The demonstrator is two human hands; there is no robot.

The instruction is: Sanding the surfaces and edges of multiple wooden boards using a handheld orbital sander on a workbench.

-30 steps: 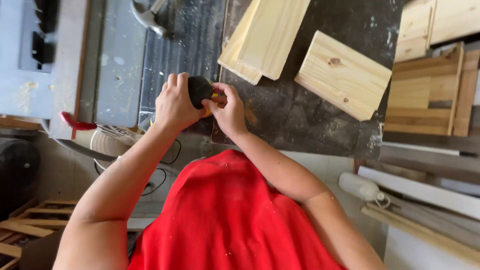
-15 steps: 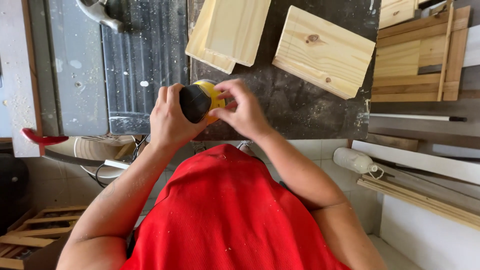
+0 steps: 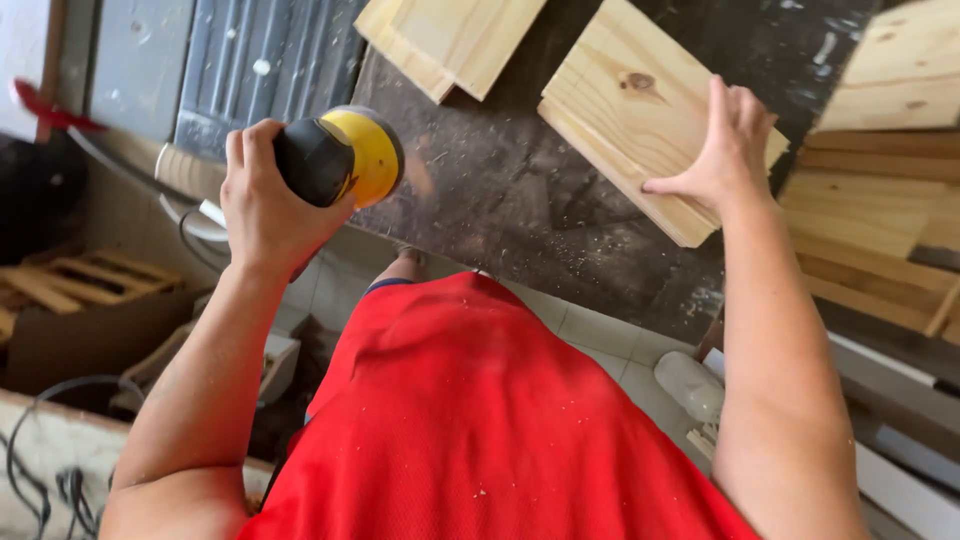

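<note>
Pine board (image 3: 640, 120), pale, knotty and rectangular with squared edges, lies at an angle on the dark workbench (image 3: 520, 190), and my right hand (image 3: 722, 145) rests flat on its near corner, fingers spread and pressing down rather than curled round anything. That bench top is rough, scuffed and dusted with sawdust; its near edge runs slantwise just beyond my red shirt (image 3: 480, 420), with pale floor tiles (image 3: 600, 335) below it. More pale planks crowd the right side in a stack (image 3: 880, 210), close against my right wrist, so there is little room that way. Another pair of light boards (image 3: 450, 40) overlaps at the top of the bench, just beside the one I hold, with a narrow strip of dark surface between them. Left of these sits a grey ribbed metal surface (image 3: 260, 60). My left hand (image 3: 265, 205) is wrapped tight around a sander (image 3: 340, 155), its body black and its rounded part yellow, held up over the near edge of the bench and well apart from the board. Between the sander and the board the bench top lies bare. Down on the left, a wooden pallet (image 3: 90, 285) and loose dark cables (image 3: 50, 470) lie on the floor.
</note>
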